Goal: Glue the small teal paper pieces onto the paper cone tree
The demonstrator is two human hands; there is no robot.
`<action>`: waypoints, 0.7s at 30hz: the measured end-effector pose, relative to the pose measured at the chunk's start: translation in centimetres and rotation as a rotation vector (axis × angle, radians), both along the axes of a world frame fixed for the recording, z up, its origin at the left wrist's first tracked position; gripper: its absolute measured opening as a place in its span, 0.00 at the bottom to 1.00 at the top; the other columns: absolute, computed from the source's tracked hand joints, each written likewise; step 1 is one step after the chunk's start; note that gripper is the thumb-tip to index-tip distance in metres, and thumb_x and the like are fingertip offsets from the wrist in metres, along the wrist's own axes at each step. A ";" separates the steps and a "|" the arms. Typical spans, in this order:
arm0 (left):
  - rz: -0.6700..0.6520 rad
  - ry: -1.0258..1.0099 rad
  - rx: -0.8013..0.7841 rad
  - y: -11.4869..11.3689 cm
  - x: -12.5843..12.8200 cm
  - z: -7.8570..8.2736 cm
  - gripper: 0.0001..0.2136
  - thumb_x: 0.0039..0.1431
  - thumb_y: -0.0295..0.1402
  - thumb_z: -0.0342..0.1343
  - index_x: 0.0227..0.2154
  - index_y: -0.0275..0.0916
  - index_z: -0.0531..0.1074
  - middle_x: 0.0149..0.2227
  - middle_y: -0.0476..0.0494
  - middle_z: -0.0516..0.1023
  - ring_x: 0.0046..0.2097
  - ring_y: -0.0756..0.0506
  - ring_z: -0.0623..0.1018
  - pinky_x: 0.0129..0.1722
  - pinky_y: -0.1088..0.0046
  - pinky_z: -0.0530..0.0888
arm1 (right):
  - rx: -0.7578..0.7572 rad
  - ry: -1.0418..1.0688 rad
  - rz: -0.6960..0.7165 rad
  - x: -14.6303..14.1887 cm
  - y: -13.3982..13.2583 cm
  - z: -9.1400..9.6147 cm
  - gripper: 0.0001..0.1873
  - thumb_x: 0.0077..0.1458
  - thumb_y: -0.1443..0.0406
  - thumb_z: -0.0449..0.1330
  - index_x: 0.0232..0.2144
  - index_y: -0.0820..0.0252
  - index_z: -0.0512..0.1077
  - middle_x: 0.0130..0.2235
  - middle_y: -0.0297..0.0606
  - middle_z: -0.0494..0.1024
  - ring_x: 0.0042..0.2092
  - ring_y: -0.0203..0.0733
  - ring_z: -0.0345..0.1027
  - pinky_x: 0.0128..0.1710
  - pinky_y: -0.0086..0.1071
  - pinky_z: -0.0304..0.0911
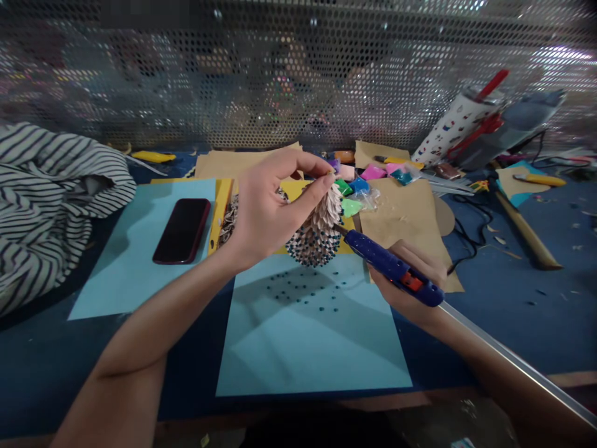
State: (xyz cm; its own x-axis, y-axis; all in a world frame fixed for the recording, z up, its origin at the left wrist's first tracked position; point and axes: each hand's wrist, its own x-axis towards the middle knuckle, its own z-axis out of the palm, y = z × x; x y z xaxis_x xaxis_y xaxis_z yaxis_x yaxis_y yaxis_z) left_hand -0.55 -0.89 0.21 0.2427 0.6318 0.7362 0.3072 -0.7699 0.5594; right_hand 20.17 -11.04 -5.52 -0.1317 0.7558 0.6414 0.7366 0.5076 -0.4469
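Note:
My left hand [275, 208] pinches the tip of a cone-shaped craft piece [313, 242], holding it above the table. Pale overlapping scales cover the piece, many tipped with dark teal dots. In my right hand [410, 280] is a blue hot glue gun [389, 264] with a red-orange part, its nozzle at the right side of the cone. A long pale glue stick [504, 354] runs out of the gun's back end. Small teal dots [298, 300] lie scattered on a light blue sheet [312, 361] below.
A phone [181, 230] lies on another blue sheet at left, beside striped cloth [51, 205]. Behind are colourful clay-like packets [373, 172] and brown paper [401, 211]. A patterned tumbler [459, 121], a wooden-handled tool [527, 230] and a black cord [476, 242] are at right. Perforated metal [261, 87] stands behind.

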 end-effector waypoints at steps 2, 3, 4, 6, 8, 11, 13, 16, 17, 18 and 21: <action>-0.008 -0.008 0.009 0.1 0.0 0.0 0.02 0.59 0.28 0.57 0.32 0.40 0.74 0.33 0.49 0.79 0.37 0.49 0.78 0.39 0.70 0.77 | 0.014 -0.010 0.000 0.0 -0.2 0.1 0.08 0.52 0.70 0.61 0.26 0.55 0.65 0.24 0.29 0.65 0.22 0.31 0.60 0.20 0.29 0.56; -0.008 -0.010 0.014 0.1 0.0 0.0 0.02 0.59 0.28 0.57 0.32 0.40 0.74 0.33 0.49 0.79 0.37 0.49 0.78 0.39 0.70 0.77 | 0.024 -0.023 -0.008 0.1 -0.3 0.1 0.08 0.51 0.70 0.61 0.26 0.56 0.65 0.24 0.29 0.66 0.22 0.31 0.61 0.21 0.29 0.57; -0.005 -0.011 0.020 0.2 0.0 0.0 0.02 0.59 0.28 0.57 0.32 0.40 0.74 0.33 0.50 0.78 0.37 0.49 0.78 0.39 0.70 0.77 | 0.035 -0.040 -0.020 0.1 -0.4 0.2 0.08 0.51 0.70 0.62 0.26 0.56 0.66 0.24 0.29 0.67 0.22 0.32 0.61 0.21 0.29 0.57; 0.013 -0.006 0.027 0.4 0.0 -0.2 0.02 0.60 0.29 0.57 0.32 0.40 0.74 0.33 0.49 0.78 0.37 0.49 0.78 0.39 0.70 0.77 | 0.068 -0.060 -0.044 0.3 -0.6 0.3 0.08 0.49 0.71 0.63 0.27 0.56 0.66 0.25 0.30 0.69 0.23 0.33 0.63 0.22 0.30 0.59; 0.031 0.003 0.034 0.6 0.0 -0.4 0.02 0.60 0.30 0.57 0.33 0.41 0.74 0.33 0.49 0.79 0.37 0.49 0.78 0.39 0.70 0.77 | 0.108 -0.066 -0.053 0.5 -0.7 0.3 0.09 0.49 0.71 0.64 0.29 0.56 0.67 0.26 0.31 0.72 0.24 0.35 0.66 0.24 0.30 0.62; 0.037 0.005 0.029 1.1 0.0 -0.8 0.02 0.59 0.31 0.57 0.33 0.42 0.74 0.33 0.49 0.79 0.37 0.49 0.77 0.39 0.70 0.77 | 0.168 -0.072 -0.072 0.8 -0.9 0.6 0.11 0.49 0.71 0.64 0.34 0.55 0.68 0.30 0.36 0.76 0.28 0.39 0.71 0.28 0.32 0.65; 0.031 -0.010 0.020 1.3 0.1 -1.1 0.02 0.59 0.30 0.57 0.32 0.43 0.74 0.33 0.49 0.79 0.37 0.49 0.77 0.38 0.70 0.77 | 0.179 -0.093 -0.132 1.2 -0.9 0.8 0.11 0.50 0.70 0.64 0.35 0.55 0.69 0.32 0.37 0.78 0.30 0.40 0.73 0.30 0.32 0.67; 0.021 -0.029 0.006 1.5 0.1 -1.2 0.02 0.58 0.30 0.57 0.32 0.43 0.74 0.34 0.49 0.80 0.37 0.49 0.78 0.38 0.69 0.77 | 0.179 -0.130 -0.193 2.5 -0.6 0.8 0.11 0.50 0.70 0.64 0.36 0.54 0.68 0.31 0.36 0.78 0.28 0.39 0.72 0.30 0.30 0.66; 0.019 -0.029 0.001 1.6 0.1 -1.2 0.02 0.58 0.30 0.57 0.32 0.43 0.74 0.34 0.49 0.80 0.37 0.49 0.78 0.38 0.69 0.77 | 0.175 -0.162 -0.184 3.1 -0.5 0.6 0.12 0.50 0.70 0.64 0.36 0.55 0.68 0.30 0.37 0.77 0.28 0.38 0.71 0.30 0.30 0.65; 0.019 -0.028 -0.003 1.6 0.1 -1.2 0.02 0.58 0.30 0.57 0.32 0.43 0.74 0.34 0.48 0.80 0.37 0.49 0.78 0.37 0.70 0.77 | 0.157 -0.220 -0.148 3.7 -0.3 0.4 0.12 0.50 0.70 0.64 0.36 0.55 0.67 0.30 0.37 0.77 0.28 0.39 0.71 0.29 0.30 0.65; 0.009 -0.016 -0.010 1.7 0.1 -1.4 0.02 0.59 0.31 0.57 0.33 0.43 0.74 0.35 0.48 0.79 0.37 0.49 0.78 0.37 0.70 0.77 | 0.017 -0.425 -0.156 5.7 0.0 -1.0 0.10 0.49 0.66 0.61 0.36 0.58 0.66 0.32 0.41 0.75 0.29 0.42 0.69 0.24 0.32 0.61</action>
